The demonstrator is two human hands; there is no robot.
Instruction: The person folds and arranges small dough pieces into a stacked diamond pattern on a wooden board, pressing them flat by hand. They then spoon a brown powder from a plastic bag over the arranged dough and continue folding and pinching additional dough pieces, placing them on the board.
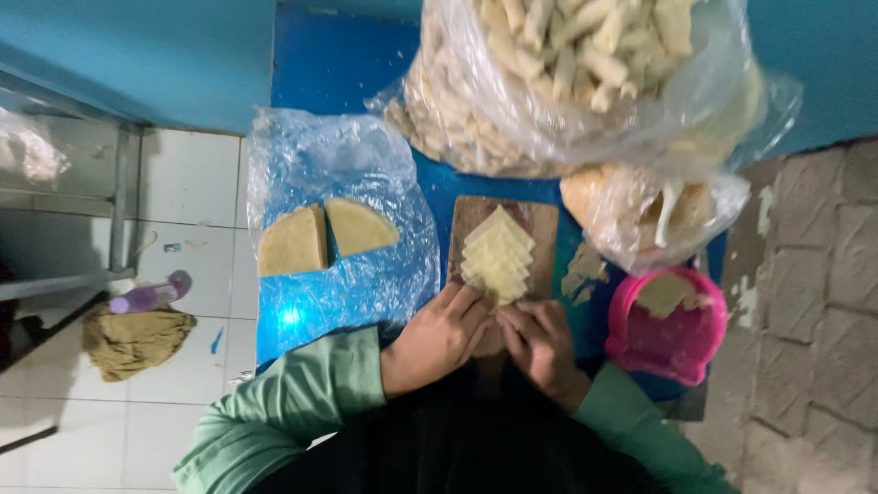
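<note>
— What am I looking at, left to right?

— White floor tiles with a purple bottle point(151, 295) and a crumpled cloth point(135, 340). Then a blue table point(347, 64) under clear plastic sheet point(338, 165), two wedge stacks of wrappers point(325, 238) on it.

— And the hands?

— My left hand point(439, 337) and right hand point(541, 343) meet at the near end of the wooden board point(503, 242), fingers curled together, pinching the nearest pastry sheet of the fanned pile point(498, 256). I judge it's a folding step; next calls for a tight, even roll.

— Further right?

— Bags of finished rolls point(567, 64), a pink bowl point(668, 329), then a rough stone wall point(814, 302).
</note>
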